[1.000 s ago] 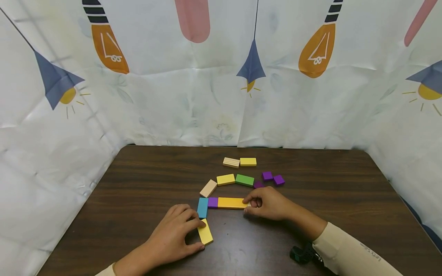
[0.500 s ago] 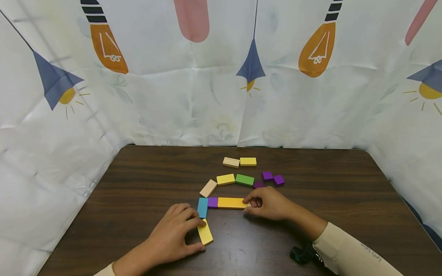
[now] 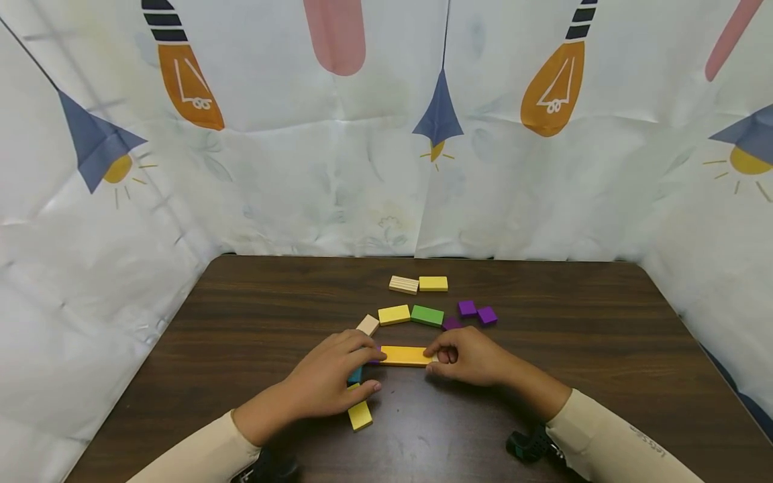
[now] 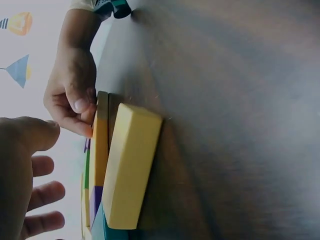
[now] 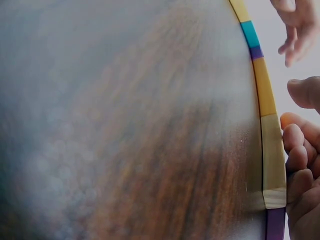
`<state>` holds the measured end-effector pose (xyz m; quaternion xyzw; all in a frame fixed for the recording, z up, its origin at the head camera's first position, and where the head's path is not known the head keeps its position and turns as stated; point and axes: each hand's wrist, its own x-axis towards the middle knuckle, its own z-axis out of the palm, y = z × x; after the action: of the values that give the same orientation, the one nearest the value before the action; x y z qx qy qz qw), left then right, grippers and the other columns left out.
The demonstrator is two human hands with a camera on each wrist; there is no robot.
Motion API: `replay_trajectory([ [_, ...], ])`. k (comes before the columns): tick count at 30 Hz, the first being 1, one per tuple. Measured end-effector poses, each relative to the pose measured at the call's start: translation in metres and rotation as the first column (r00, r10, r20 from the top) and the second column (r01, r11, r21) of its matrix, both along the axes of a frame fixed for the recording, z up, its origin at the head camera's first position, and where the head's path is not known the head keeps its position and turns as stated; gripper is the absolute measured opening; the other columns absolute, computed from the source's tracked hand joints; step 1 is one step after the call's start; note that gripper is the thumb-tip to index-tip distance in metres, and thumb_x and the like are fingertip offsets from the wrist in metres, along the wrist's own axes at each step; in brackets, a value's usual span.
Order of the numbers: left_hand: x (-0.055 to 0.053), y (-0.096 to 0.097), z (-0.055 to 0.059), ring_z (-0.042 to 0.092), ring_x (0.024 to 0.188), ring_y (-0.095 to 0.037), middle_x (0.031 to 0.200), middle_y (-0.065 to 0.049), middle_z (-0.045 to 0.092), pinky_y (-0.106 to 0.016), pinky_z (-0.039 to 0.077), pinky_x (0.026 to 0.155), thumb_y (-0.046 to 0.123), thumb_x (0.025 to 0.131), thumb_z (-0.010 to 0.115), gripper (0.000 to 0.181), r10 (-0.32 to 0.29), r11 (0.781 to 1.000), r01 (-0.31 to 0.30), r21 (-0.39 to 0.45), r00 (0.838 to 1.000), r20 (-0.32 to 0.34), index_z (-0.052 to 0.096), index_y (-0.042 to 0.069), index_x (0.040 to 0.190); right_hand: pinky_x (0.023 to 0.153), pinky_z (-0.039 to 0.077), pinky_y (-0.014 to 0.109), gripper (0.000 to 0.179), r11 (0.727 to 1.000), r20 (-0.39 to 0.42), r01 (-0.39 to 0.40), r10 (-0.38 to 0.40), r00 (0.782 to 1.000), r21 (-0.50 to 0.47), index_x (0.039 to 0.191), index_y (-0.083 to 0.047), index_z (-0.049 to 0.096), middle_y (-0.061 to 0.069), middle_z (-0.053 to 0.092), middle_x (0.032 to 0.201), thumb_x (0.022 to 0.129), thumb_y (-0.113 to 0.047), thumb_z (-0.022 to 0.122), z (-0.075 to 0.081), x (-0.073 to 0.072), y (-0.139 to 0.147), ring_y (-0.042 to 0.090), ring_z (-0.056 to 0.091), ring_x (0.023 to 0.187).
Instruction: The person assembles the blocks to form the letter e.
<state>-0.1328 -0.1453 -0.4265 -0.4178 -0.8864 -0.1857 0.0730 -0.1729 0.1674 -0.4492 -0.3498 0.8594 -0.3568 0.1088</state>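
Observation:
My left hand [image 3: 329, 376] hovers over the left end of the block row, fingers spread and holding nothing. Below it are a blue block [image 3: 355, 376] and a yellow block [image 3: 360, 414], both partly hidden. In the left wrist view that yellow block [image 4: 132, 165] lies on the table, apart from the fingertips. My right hand [image 3: 471, 355] rests at the right end of a long orange block [image 3: 403, 356], index fingertip on top. Its thumb stands clear of the blocks in the right wrist view. Beneath that hand, a pale wooden block [image 5: 272, 150] continues the row, with a purple block [image 5: 275, 225] after it.
Behind the row curve a pale wooden block [image 3: 368, 325], a yellow block [image 3: 394, 314] and a green block [image 3: 427, 316]. Several purple blocks [image 3: 467, 308] lie to their right. Farther back sit a striped wooden block [image 3: 403, 284] and another yellow block [image 3: 433, 284].
My left hand has let go of the front yellow block and moved up and right over the blue block, toward the orange one. The right hand stays in place.

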Motion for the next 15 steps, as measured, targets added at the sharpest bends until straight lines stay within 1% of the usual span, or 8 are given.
replay_trajectory([
  [4, -0.015, 0.011, -0.002, 0.054, 0.123, -0.015, 0.125, 0.007, 0.061, -0.045, 0.046, 0.103, 0.039, 0.093, 0.076, 0.038, -0.034, 0.999, 0.035, -0.027, 0.998, 0.059, 0.070, 0.019, 0.125, 0.060, 0.046, 0.024, 0.022, 1.000, 0.002, -0.002, 0.002, 1.000, 0.002, 0.108, -0.013, 0.078, -0.015, 0.057, 0.075, 0.094, -0.030, 0.077, -0.001, -0.001, 0.000, 0.002, 0.050, 0.065],
  [7, -0.024, 0.017, -0.004, 0.053, 0.126, -0.015, 0.128, 0.008, 0.062, -0.046, 0.045, 0.103, 0.039, 0.094, 0.075, 0.039, -0.044, 0.998, 0.049, -0.046, 0.994, 0.099, 0.069, 0.020, 0.127, 0.059, 0.046, 0.023, 0.022, 1.000, 0.003, -0.003, 0.003, 1.000, 0.001, 0.108, -0.014, 0.078, -0.015, 0.057, 0.074, 0.094, -0.030, 0.077, -0.002, -0.001, 0.000, 0.002, 0.049, 0.064],
  [10, -0.030, 0.022, -0.007, 0.053, 0.127, -0.014, 0.130, 0.008, 0.062, -0.046, 0.044, 0.104, 0.039, 0.095, 0.073, 0.039, -0.047, 0.996, 0.056, -0.069, 0.992, 0.119, 0.068, 0.021, 0.129, 0.059, 0.046, 0.023, 0.021, 1.000, 0.004, -0.004, 0.004, 1.000, -0.004, 0.108, -0.014, 0.078, -0.015, 0.057, 0.074, 0.094, -0.030, 0.078, -0.003, -0.002, 0.000, 0.002, 0.049, 0.064],
  [15, -0.035, 0.024, -0.009, 0.054, 0.128, -0.012, 0.131, 0.009, 0.064, -0.046, 0.041, 0.105, 0.042, 0.097, 0.070, 0.038, -0.042, 0.990, 0.059, -0.129, 0.991, 0.131, 0.067, 0.024, 0.130, 0.060, 0.047, 0.023, 0.021, 1.000, -0.013, -0.007, 0.006, 1.000, -0.012, 0.108, -0.014, 0.078, -0.016, 0.057, 0.074, 0.094, -0.029, 0.078, -0.004, -0.002, 0.001, 0.001, 0.049, 0.064],
])
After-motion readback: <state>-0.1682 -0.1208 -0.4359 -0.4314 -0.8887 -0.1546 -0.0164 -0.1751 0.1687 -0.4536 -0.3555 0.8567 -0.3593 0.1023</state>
